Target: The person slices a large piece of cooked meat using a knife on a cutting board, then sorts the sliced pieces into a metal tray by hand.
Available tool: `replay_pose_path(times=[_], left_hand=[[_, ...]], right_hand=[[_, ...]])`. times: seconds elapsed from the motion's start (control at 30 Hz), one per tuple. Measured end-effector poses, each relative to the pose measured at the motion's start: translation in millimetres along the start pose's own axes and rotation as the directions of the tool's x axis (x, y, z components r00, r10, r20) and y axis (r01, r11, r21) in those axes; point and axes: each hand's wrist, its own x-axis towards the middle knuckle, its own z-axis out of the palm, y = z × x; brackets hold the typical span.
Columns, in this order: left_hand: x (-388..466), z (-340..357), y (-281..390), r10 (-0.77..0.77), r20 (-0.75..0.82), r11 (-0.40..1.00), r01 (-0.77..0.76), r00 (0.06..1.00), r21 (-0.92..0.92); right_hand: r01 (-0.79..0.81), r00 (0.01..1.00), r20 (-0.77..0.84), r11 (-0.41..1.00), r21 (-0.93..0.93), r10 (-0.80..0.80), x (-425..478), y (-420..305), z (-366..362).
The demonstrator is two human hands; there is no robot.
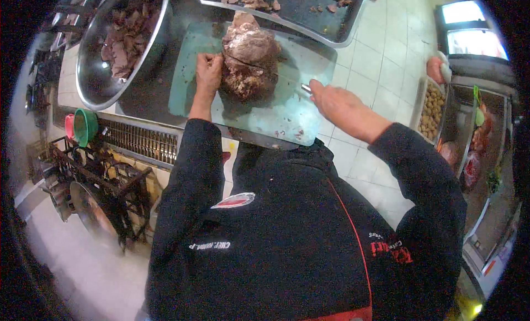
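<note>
A large chunk of brown meat (250, 58), apparently cooked, rests on a pale green cutting board (290, 114), with a dark cleft across its middle. My left hand (209, 70) is closed in a loose fist against the meat's left side; whether its fingers grip anything is unclear. On the right, my right hand (335, 103) is shut on a knife handle (306, 88). The thin blade reaches left toward the meat and shows only faintly. Small meat scraps lie near the board's lower right corner.
A steel bowl (85, 81) of meat pieces stands at the left, beside a green plastic basket (85, 124). Beyond the board lies a metal-rimmed tray (290, 21) with meat scraps. A container of small round items (431, 110) stands at the right.
</note>
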Motion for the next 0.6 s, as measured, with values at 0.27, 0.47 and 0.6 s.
replay_pose_path(times=[0.27,0.47,0.6], left_hand=[[3,-9,10,0.043,-0.069,0.983,-0.030,0.997,0.179],[19,-20,25,0.092,-0.115,0.981,-0.070,0.989,0.180],[28,-27,67,0.203,-0.256,0.932,-0.106,0.945,0.347]], right_hand=[[0.079,0.996,-0.049,0.996,0.045,-0.077,49,49,34],[0.120,0.986,-0.127,0.991,0.056,-0.112,68,58,66],[-0.053,0.999,-0.004,0.984,0.170,0.054,72,14,85]])
